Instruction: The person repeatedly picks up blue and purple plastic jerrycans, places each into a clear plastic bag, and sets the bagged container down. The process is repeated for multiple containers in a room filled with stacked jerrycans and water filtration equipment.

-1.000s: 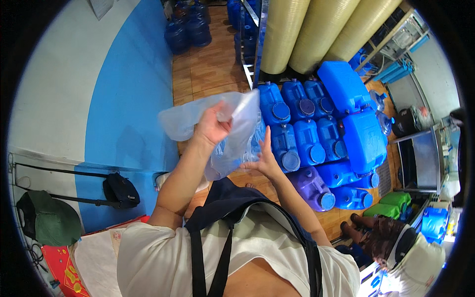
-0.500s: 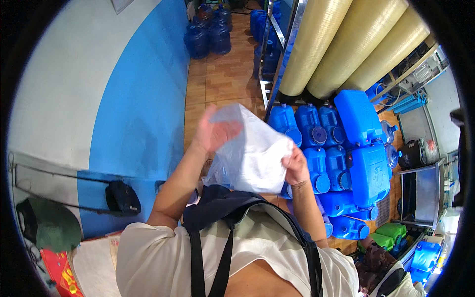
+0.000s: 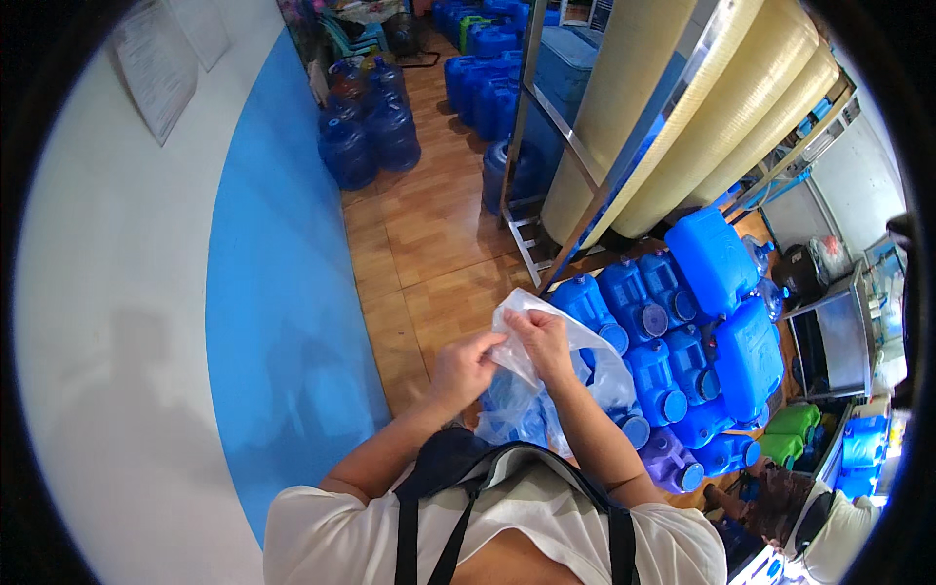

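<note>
Both my hands grip a translucent white plastic bag (image 3: 609, 382) in front of my chest. My left hand (image 3: 463, 370) pinches its gathered edge with thumb and fingertips. Close beside it, my right hand (image 3: 542, 343) is closed on the same edge, a little higher. The sheeting hangs down below my hands and spreads to the right. Blue shapes show under or through the plastic; I cannot tell whether they are inside it. Blue water jugs (image 3: 655, 375) with round caps stand right beside the bag on the floor.
A metal frame (image 3: 565, 141) holds tall yellowish cylinders (image 3: 673, 185) ahead on the right. Round blue bottles (image 3: 346, 151) stand along the blue-and-white wall (image 3: 283, 322) at left. A purple jug (image 3: 671, 458) and green jugs (image 3: 792, 429) lie to the right, near another person (image 3: 780, 502).
My left hand, open and blurred before, now pinches the bag. My right hand has moved in beside it. The bag has shifted from spread out to gathered, and my view has turned.
</note>
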A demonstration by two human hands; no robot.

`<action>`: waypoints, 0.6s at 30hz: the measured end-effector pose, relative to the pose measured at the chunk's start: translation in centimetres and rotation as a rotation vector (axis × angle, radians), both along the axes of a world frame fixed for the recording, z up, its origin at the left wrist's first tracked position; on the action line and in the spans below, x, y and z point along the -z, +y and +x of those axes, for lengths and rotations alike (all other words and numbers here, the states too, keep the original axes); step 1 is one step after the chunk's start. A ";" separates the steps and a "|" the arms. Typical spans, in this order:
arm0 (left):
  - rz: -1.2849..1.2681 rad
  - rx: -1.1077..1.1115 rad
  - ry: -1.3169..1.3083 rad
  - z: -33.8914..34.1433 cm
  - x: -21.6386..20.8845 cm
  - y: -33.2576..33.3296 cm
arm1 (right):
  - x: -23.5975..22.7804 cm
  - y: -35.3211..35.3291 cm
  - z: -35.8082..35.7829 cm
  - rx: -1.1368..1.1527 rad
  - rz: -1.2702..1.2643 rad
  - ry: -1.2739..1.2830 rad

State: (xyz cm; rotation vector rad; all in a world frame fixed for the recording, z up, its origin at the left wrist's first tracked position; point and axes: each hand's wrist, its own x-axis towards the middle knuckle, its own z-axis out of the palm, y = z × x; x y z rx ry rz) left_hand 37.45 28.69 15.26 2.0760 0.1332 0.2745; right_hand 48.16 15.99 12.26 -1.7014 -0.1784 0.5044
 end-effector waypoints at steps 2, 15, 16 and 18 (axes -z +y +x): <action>-0.185 0.014 0.116 0.1 1.1 4.2 | -1.3 2.0 -0.2 -0.116 0.019 0.153; 0.081 0.012 0.417 0.3 -2.6 6.4 | -1.8 4.7 -1.4 -0.216 0.361 0.121; 0.075 0.115 0.320 0.1 -2.0 6.4 | -2.8 4.6 -1.2 -0.152 0.408 0.250; 0.122 0.132 0.294 0.0 -3.5 6.9 | -1.5 4.6 0.3 -0.033 0.128 0.034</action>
